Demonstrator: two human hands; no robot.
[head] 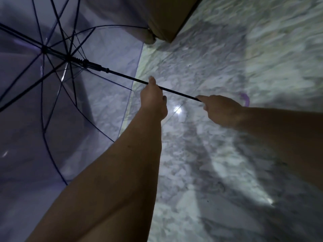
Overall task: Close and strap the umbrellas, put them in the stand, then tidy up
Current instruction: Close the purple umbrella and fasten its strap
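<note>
The umbrella (pixel 57 95) was fully open, its clear canopy filling the left of the view over the marbled floor (pixel 218 49), ribs spread from the hub and the runner (pixel 89 64) locked high on the black shaft (pixel 125 76). The left hand (pixel 153 98) was closed around the shaft about midway along it, thumb lying on top. The right hand (pixel 220 109) was wrapped around the shaft's lower end, fingers curled shut, with the curved purple handle (pixel 245 100) showing just past the knuckles (only its tip was visible). A brown piece of furniture (pixel 167 16) stood near the canopy's upper edge; whether a rib tip touched it could not be told. No stand was in view.

By my reading, the closing had not begun, since the runner sat well up the shaft from the left hand. The likely trouble lay there: reaching for the catch, the left hand would have to slide up toward the stretchers, and fingers could be pinched as they folded. Pulling the runner without releasing the catch could bend a rib. The canopy's edge near the furniture could also snag as it collapsed, and the smooth floor offered little grip if the tip were braced against it.
</note>
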